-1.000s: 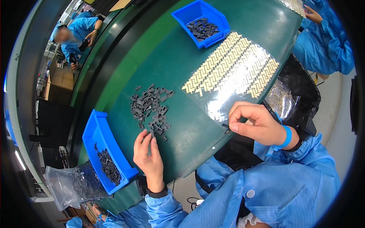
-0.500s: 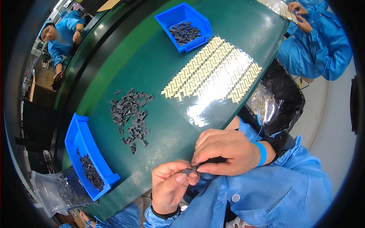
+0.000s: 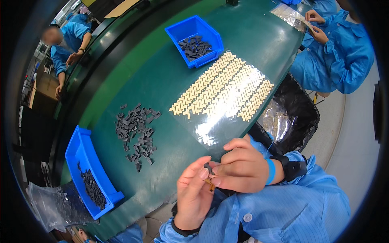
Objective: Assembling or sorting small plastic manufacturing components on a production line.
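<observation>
My left hand [image 3: 193, 190] and my right hand [image 3: 239, 168] meet close to my chest, over the table's near edge. Between their fingertips they pinch a small dark grey part [image 3: 208, 169] with a small tan sticker [image 3: 210, 184] at its lower end. A loose pile of the same dark grey parts [image 3: 137, 131] lies on the green table [image 3: 162, 81] to the left. A clear sheet carrying rows of tan stickers [image 3: 223, 91] lies just beyond my hands.
A blue bin [image 3: 87, 172] with dark parts stands at the near left, another blue bin [image 3: 195, 39] at the far side. A black-lined waste bag [image 3: 289, 117] hangs at the right. Clear plastic bag [image 3: 48, 204] lower left. Other people in blue coats work at the right and far left.
My left hand left the pile of dark parts and came to my right hand near my chest. Both hands now hold one part together, slightly higher than half a second ago.
</observation>
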Demonstrator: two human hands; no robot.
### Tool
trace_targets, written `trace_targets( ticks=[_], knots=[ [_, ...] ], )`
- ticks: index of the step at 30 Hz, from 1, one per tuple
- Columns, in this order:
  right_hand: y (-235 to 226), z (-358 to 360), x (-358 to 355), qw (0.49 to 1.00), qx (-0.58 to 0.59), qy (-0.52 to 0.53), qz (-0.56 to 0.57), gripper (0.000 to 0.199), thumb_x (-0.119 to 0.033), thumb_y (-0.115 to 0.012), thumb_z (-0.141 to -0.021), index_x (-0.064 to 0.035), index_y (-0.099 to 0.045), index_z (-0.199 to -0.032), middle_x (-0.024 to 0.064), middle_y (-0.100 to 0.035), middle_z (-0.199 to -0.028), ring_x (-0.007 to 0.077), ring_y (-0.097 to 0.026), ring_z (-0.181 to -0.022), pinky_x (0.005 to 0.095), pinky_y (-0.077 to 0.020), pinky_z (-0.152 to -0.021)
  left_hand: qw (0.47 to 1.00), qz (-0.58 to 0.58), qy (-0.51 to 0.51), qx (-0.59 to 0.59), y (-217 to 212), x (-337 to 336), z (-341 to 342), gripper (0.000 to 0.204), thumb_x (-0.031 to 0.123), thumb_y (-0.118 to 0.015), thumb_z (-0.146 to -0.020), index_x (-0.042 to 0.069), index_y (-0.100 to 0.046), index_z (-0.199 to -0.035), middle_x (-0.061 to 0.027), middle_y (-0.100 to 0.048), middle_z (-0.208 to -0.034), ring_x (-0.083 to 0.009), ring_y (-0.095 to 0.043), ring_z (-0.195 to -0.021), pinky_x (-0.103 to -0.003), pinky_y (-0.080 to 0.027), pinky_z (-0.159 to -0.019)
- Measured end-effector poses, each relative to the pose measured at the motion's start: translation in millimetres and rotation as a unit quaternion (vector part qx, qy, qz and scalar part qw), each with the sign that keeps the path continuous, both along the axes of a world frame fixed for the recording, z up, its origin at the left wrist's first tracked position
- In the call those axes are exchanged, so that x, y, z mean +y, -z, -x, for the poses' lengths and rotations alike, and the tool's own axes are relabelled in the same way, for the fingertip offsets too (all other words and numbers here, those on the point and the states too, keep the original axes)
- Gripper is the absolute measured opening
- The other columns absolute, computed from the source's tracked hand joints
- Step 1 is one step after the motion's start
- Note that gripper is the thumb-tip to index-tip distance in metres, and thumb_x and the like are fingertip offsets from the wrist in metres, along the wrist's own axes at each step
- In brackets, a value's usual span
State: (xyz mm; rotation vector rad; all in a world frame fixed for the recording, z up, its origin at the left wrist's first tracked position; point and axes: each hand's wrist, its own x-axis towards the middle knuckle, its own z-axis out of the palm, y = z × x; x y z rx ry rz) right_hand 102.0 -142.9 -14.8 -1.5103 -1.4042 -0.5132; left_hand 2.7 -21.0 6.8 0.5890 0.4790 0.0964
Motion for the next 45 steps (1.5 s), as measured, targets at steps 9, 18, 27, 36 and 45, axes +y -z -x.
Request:
trace_targets(
  ticks=[9,18,27,36,45],
  knots=[
    [13,4,9,0.997,0.079,-0.001,-0.008,0.024,-0.015,-0.071,-0.072,-0.0117,-0.062,-0.095,-0.0005,-0.063,-0.088,0.0177,-0.057,-0.082,0.0397,-0.0385,-0.085,0.992,-0.083,-0.091,0.007,1,-10,-10,0.024,0.006,-0.053,-0.089,-0.003,-0.056,-0.112,-0.0109,-0.062,-0.092,-0.0137,-0.058,-0.078,-0.027,-0.048,-0.074],
    [17,4,10,0.795,0.552,-0.225,-0.11,0.007,0.005,-0.055,-0.083,0.0011,-0.052,-0.088,0.0141,-0.049,-0.107,0.0169,-0.056,-0.085,0.0302,-0.0475,-0.074,0.959,-0.253,-0.1,-0.085,17,-5,-2,0.022,-0.002,-0.057,-0.084,-0.007,-0.059,-0.105,-0.0167,-0.063,-0.094,-0.0207,-0.061,-0.079,-0.03,-0.05,-0.073],
    [18,6,12,0.742,0.616,-0.24,-0.108,0.007,0.008,-0.054,-0.083,0.0024,-0.052,-0.088,0.0132,-0.048,-0.105,0.0149,-0.056,-0.082,0.0267,-0.049,-0.072,0.956,-0.273,-0.088,-0.059,13,-6,-2,0.024,-0.004,-0.058,-0.083,-0.008,-0.057,-0.107,-0.0178,-0.063,-0.097,-0.0192,-0.062,-0.081,-0.029,-0.051,-0.075],
    [13,4,11,0.73,0.633,-0.246,-0.081,0.009,0.008,-0.056,-0.08,0.0021,-0.053,-0.086,0.0121,-0.048,-0.103,0.0147,-0.054,-0.086,0.0264,-0.0478,-0.075,0.941,-0.326,-0.075,-0.056,16,-3,2,0.025,-0.007,-0.058,-0.081,-0.008,-0.057,-0.106,-0.0176,-0.062,-0.1,-0.0188,-0.063,-0.081,-0.028,-0.052,-0.075],
    [14,4,11,0.75,0.616,-0.232,-0.062,0.011,0.009,-0.058,-0.078,0.0003,-0.054,-0.084,0.011,-0.049,-0.102,0.0144,-0.051,-0.094,0.026,-0.0439,-0.081,0.931,-0.354,-0.07,-0.062,17,-2,3,0.025,-0.01,-0.058,-0.08,-0.008,-0.058,-0.106,-0.0168,-0.061,-0.1,-0.0184,-0.063,-0.082,-0.027,-0.051,-0.075]
  ],
)
